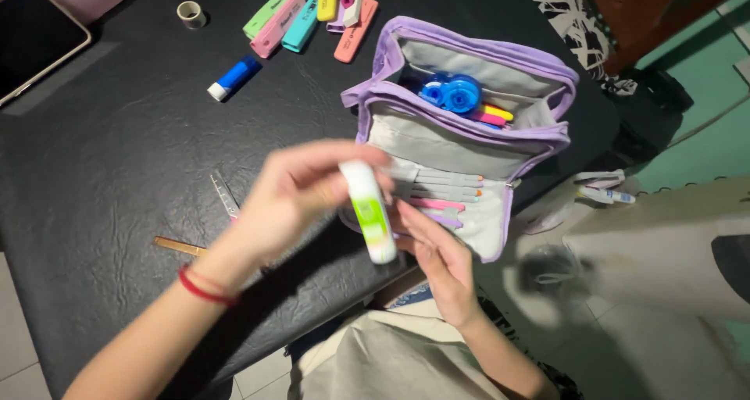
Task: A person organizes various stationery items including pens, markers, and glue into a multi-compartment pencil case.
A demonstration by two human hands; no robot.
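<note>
Off to the left, a blue glue stick (233, 79) and pastel highlighters (301, 13) lay loose on the black table (117, 158), presumably emptied out. The left hand (293, 193) pinched a white-and-green tube (369, 211) upright in closed fingers, so its label showed. The right hand (437, 255), half-open and holding nothing, steadied its lower end just in front of the open purple pencil case (461, 134).

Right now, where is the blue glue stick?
In the head view, the blue glue stick lies on the black table at upper left, below the row of pastel highlighters and right of the tape roll, away from both hands.
</note>
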